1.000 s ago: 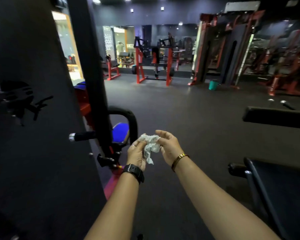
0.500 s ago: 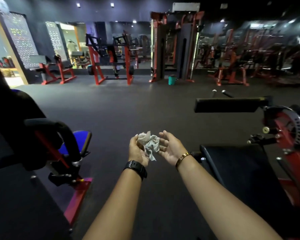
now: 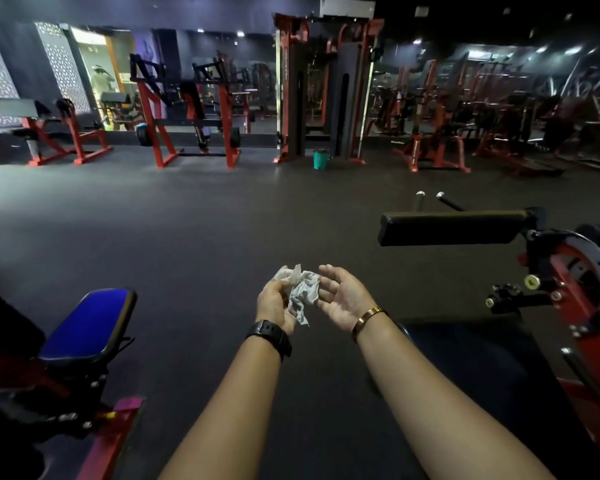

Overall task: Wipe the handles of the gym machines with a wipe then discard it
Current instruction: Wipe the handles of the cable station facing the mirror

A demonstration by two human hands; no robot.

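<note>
Our left hand (image 3: 274,306) grasps a crumpled white wipe (image 3: 303,291) above the dark gym floor (image 3: 187,237); our right hand (image 3: 345,299) lies released, palm up, just beside it; a teal bucket (image 3: 321,159) stands well apart.

Dark rubber floor (image 3: 187,220) spreads wide under small dim lights (image 3: 200,30). Red-framed machines (image 3: 227,133) line the far wall (image 3: 174,15). A blue padded seat (image 3: 87,323) sits near left.

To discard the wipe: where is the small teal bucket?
Head view, far centre: the small teal bucket stands on the floor before the tall red machine.
</note>
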